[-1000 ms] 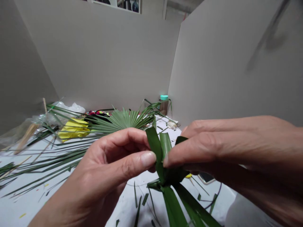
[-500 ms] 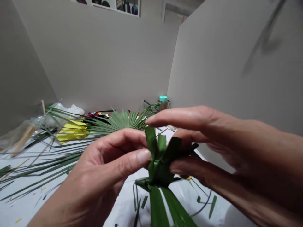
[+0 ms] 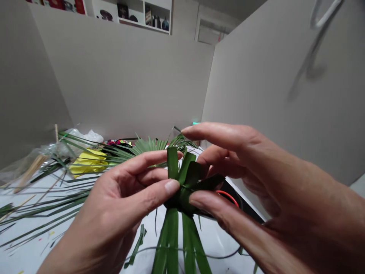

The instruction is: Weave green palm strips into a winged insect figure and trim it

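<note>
Close to the camera I hold a folded knot of green palm-leaf strips (image 3: pixel 184 186). Its short ends stick up and several long strips hang down toward the bottom edge. My left hand (image 3: pixel 119 205) pinches the knot's left side between thumb and forefinger. From the other side, my right hand (image 3: pixel 251 190) presses its thumb on the knot's lower right while a middle finger touches the strip ends behind. The right forefinger is stretched out above the knot, not touching it.
A white table (image 3: pixel 25 243) carries a fan palm leaf (image 3: pixel 148 146), long loose leaf blades (image 3: pixel 51 213), a yellow cloth (image 3: pixel 88 161), clear plastic bags (image 3: pixel 76 137) and wooden sticks (image 3: pixel 28 171). Grey partition walls (image 3: pixel 128 76) close in behind and to the right. A dark object with a red ring (image 3: pixel 230 196) lies under my right hand.
My right hand opened from a flat grip over the knot, raised its forefinger and shifted its thumb to the lower right. The knot turned and rose slightly. The camera tilted up.
</note>
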The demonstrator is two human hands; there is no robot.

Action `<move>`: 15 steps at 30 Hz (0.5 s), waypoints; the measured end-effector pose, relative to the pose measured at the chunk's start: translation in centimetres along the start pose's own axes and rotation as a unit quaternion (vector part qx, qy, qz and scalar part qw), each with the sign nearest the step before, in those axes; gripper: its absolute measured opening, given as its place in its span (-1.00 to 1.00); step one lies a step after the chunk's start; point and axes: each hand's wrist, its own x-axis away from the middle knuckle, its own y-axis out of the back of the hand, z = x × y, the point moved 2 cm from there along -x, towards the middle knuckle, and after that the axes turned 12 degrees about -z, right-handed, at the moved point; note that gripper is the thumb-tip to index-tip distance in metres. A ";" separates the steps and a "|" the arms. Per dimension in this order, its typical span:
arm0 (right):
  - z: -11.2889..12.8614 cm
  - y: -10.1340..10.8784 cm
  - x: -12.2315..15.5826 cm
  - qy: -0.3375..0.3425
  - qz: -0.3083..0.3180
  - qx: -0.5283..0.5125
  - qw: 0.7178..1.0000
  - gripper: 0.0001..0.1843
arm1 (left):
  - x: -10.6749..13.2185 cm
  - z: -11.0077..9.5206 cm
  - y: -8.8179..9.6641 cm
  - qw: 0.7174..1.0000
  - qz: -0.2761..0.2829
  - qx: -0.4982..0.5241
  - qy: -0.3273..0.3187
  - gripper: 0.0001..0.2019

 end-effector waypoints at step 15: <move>0.6 0.2 0.3 -0.065 0.016 -0.104 0.992 -0.59 | -0.1 -0.6 0.2 0.995 -0.078 -0.035 -0.050 -0.55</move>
